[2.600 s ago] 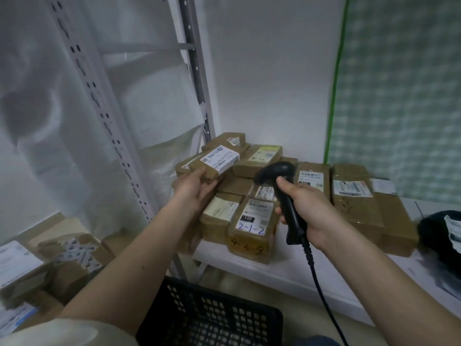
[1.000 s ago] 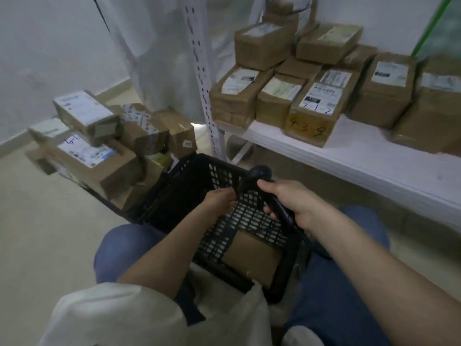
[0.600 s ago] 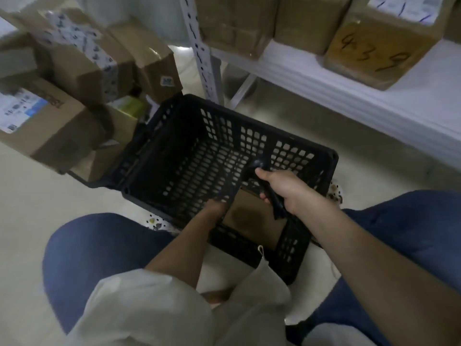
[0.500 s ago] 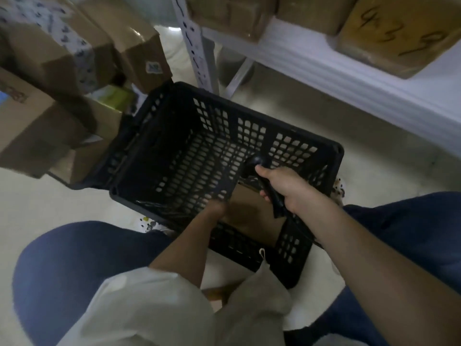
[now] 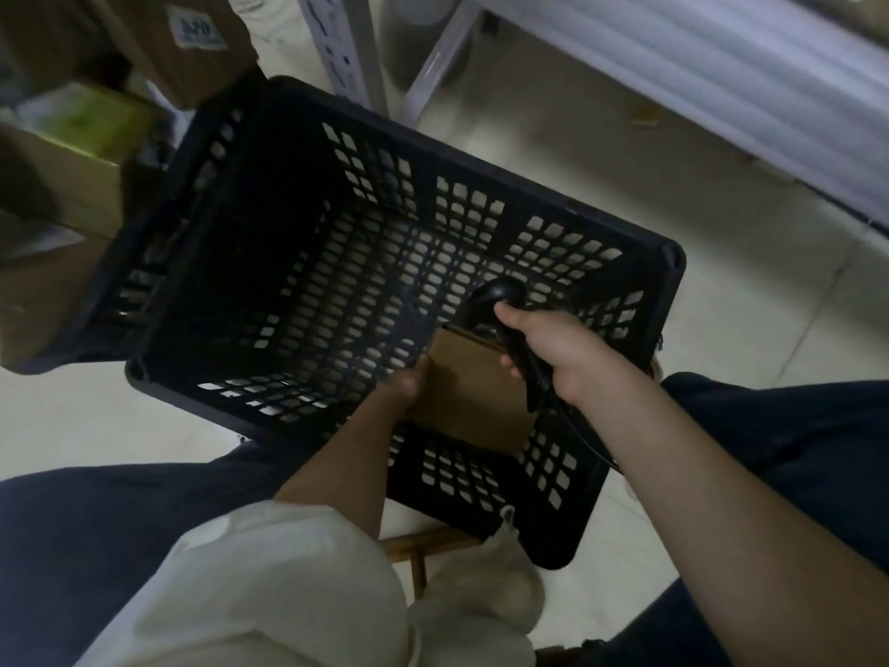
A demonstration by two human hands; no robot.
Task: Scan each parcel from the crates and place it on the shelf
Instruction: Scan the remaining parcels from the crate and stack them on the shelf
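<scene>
A black perforated plastic crate [image 5: 481,166] stands on the floor between my knees. One brown cardboard parcel [image 5: 474,392] lies at its near right corner. My left hand [image 5: 406,385] reaches into the crate and grips the parcel's left edge, fingers hidden under it. My right hand [image 5: 553,351] holds a black handheld barcode scanner [image 5: 500,310] just above the parcel's right side, its head pointing into the crate and its cable trailing back. The white shelf [image 5: 750,74] runs across the upper right.
Brown cardboard boxes [image 5: 57,175] are piled on the floor left of the crate, one with a green top. A white shelf upright [image 5: 351,45] stands behind the crate. My blue-trousered legs flank the crate on the pale tiled floor.
I have turned from the shelf down to the crate. My left hand has gone in and taken hold of the brown parcel; the scanner hand came down beside it.
</scene>
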